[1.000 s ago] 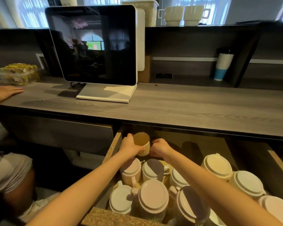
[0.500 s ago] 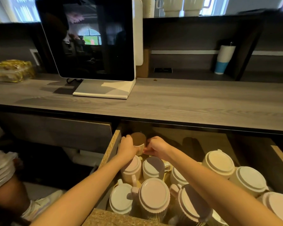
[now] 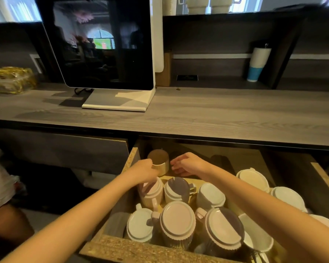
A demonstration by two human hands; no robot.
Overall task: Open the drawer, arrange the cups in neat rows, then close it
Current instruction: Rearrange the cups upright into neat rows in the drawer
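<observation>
Cream ribbed cup [image 3: 159, 160] sits mouth-up in the back left corner of the open drawer [image 3: 130, 160]. It's tucked pretty much under the lip of the grey wood counter [image 3: 217, 114], just beside the drawer's left chipboard wall. Left hand [image 3: 143, 169] has its fingers curled round the cup's near side, gripping it at the rim. Right hand [image 3: 188, 164] hangs just to the right of the cup, fingers loosely bent and a bit spread, holding nothing. There's a thin gap between its fingertips and the cup, so it doesn't look like it's touching.

Room-wise, the back middle of the drawer is bare wood floor, and that free patch runs from the right hand across toward the right wall. The upside-down cups [image 3: 177, 219] sit bases up, bunched tight at the front left. Several touch each other, and the handles poke out every which way. A few more line the right side, partly hidden behind the right forearm. The drawer's front edge is rough chipboard right at the bottom of the view.

Up on the counter there's a monitor [image 3: 103, 44] on a white stand and a gold-wrapped packet [image 3: 10, 79] at far left. A white and blue tumbler [image 3: 258, 63] stands on the shelf behind.
</observation>
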